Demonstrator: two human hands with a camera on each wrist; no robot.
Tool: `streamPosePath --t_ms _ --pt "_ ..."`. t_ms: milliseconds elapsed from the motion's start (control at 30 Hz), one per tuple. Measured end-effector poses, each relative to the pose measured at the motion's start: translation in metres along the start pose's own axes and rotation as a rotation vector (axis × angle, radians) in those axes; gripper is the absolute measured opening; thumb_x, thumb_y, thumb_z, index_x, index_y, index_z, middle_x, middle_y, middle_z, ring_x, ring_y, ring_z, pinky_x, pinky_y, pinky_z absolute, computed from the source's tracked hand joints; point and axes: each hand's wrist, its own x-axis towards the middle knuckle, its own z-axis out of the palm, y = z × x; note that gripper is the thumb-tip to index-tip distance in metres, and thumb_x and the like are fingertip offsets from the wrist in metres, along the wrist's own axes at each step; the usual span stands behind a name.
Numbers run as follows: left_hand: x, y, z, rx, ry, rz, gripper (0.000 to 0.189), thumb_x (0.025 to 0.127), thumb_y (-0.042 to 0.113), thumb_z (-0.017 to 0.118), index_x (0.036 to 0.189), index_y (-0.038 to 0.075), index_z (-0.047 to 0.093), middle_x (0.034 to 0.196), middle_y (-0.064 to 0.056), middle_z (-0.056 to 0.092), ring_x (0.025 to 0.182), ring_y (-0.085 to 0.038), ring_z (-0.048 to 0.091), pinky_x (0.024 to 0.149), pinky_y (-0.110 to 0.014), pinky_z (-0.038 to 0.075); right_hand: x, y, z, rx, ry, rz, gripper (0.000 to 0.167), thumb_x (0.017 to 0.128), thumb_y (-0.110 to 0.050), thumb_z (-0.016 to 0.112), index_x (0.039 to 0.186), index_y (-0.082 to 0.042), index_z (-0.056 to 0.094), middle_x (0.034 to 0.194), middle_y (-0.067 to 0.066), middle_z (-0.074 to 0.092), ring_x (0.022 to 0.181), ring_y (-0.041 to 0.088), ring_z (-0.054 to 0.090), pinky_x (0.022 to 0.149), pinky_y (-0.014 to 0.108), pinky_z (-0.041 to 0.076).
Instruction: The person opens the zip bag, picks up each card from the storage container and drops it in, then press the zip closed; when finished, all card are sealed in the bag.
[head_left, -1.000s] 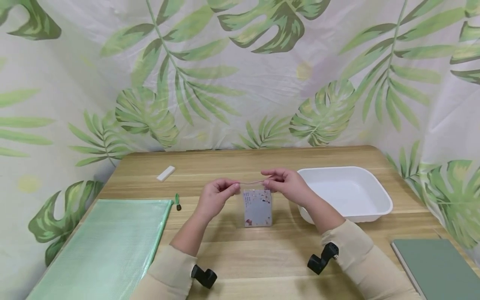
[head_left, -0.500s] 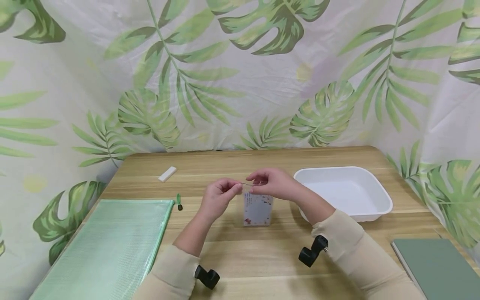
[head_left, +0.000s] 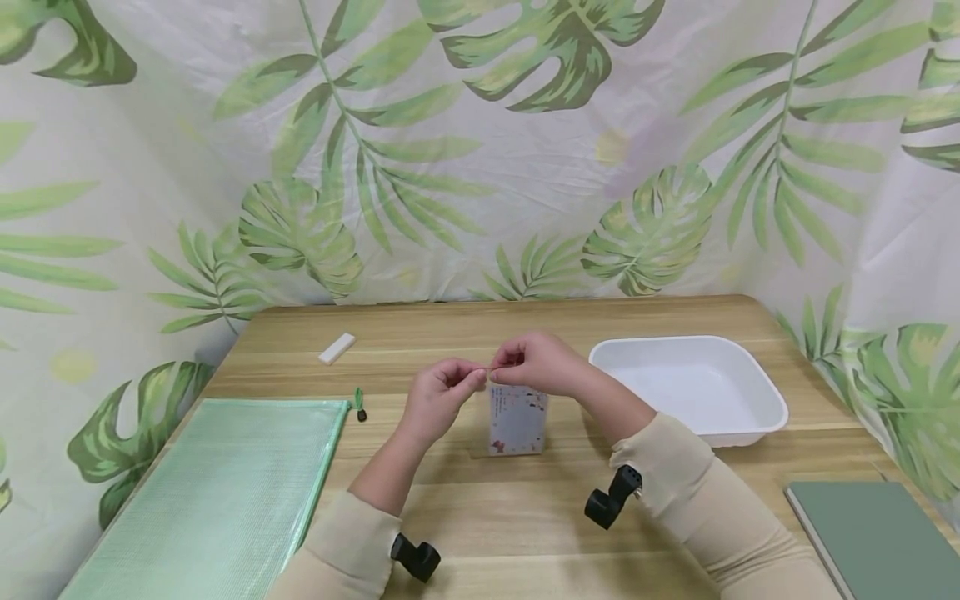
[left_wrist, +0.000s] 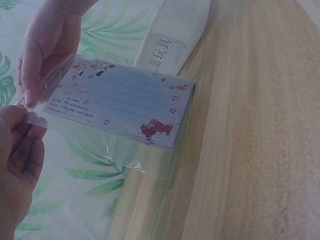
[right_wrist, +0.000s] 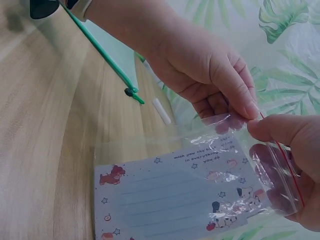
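Note:
A clear zip bag [right_wrist: 140, 150] with a red line along its top hangs upright between both hands. Inside lies a stack of lined note sheets [left_wrist: 120, 100] printed with small dogs and stars. My left hand [head_left: 437, 402] pinches the bag's top corner between thumb and fingertips. Right beside it, my right hand [head_left: 542, 364] pinches the same top edge, its thumb close to the left fingertips. In the right wrist view, the right fingers [right_wrist: 270, 170] show through the clear plastic behind the red line.
A white plastic tub [head_left: 690, 387] with a label stands at the right. To the left lies a mint mesh zip pouch [head_left: 217, 483] with a green and black zip pull [head_left: 360, 406]. A small white block [head_left: 337, 348] sits farther back, and a grey-green book [head_left: 873, 533] at the front right.
My right hand has slid left along the bag's top edge until its fingertips meet the left hand's. The left hand has stayed nearly in place, still pinching the corner.

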Motion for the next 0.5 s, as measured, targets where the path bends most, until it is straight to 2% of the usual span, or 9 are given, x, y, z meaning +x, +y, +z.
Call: streamPosePath --t_ms 200,500 --pt "-0.002 -0.002 0.0 -0.002 -0.001 0.026 0.015 0.094 0.013 0.064 0.094 0.0 0.071 0.085 -0.015 0.072 0.077 -0.009 0.065 0.069 -0.019 0.052 -0.003 0.008 -0.004 -0.008 -0.02 -0.014 0.012 0.09 -0.023 0.07 0.09 -0.011 0.073 0.081 -0.001 0.068 0.074 0.011 0.055 0.068 0.025 0.048" --pt "-0.004 -0.005 -0.003 -0.026 0.016 -0.014 0.018 0.095 0.016 0.064 0.096 -0.001 0.07 0.086 -0.014 0.071 0.077 -0.006 0.065 0.071 -0.018 0.052 -0.012 0.026 -0.014 0.022 -0.015 -0.033 0.011 0.09 -0.02 0.069 0.087 -0.01 0.072 0.079 -0.002 0.067 0.071 0.011 0.053 0.066 0.027 0.047"
